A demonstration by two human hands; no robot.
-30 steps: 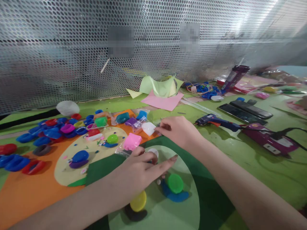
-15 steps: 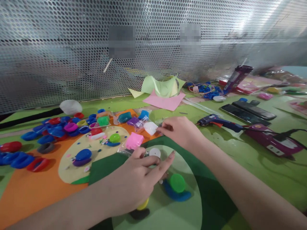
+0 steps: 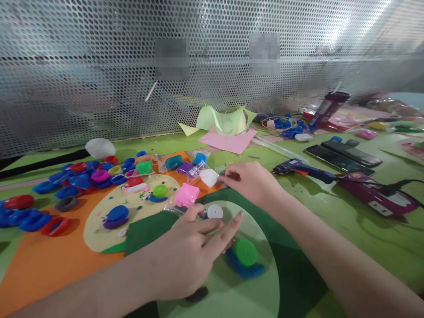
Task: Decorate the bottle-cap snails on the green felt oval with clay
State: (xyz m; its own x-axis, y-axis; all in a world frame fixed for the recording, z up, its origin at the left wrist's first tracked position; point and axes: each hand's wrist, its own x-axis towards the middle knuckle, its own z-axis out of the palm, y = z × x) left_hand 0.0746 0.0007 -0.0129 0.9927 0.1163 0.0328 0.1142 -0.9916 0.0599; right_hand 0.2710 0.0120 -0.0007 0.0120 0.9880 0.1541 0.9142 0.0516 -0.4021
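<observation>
My right hand (image 3: 243, 179) pinches at the right-hand edge of a small clear packet of white clay (image 3: 208, 178); its fingertips are partly hidden. My left hand (image 3: 195, 251) rests palm down over a pale green paper oval (image 3: 255, 296), two fingers stretched out and apart. By its fingertips lies a white disc (image 3: 215, 211). To the right on the oval is a snail shape with a green cap (image 3: 246, 252) as shell and a blue clay body (image 3: 245, 270). Below the hand, a dark clay piece (image 3: 198, 293) shows in part. A pink clay packet (image 3: 187, 194) lies just beyond.
Coloured caps and rings (image 3: 79, 179) are heaped at left, beside a cream oval (image 3: 99, 201) with snail figures on orange card. A glue gun (image 3: 303, 169), a phone (image 3: 338, 159) and a purple corded device (image 3: 377, 194) lie right. A perforated metal panel (image 3: 212, 57) stands behind.
The view has shifted slightly, so things sit a little further right. My left hand now covers the yellow piece seen below it before. Both hands otherwise hold nearly the same places.
</observation>
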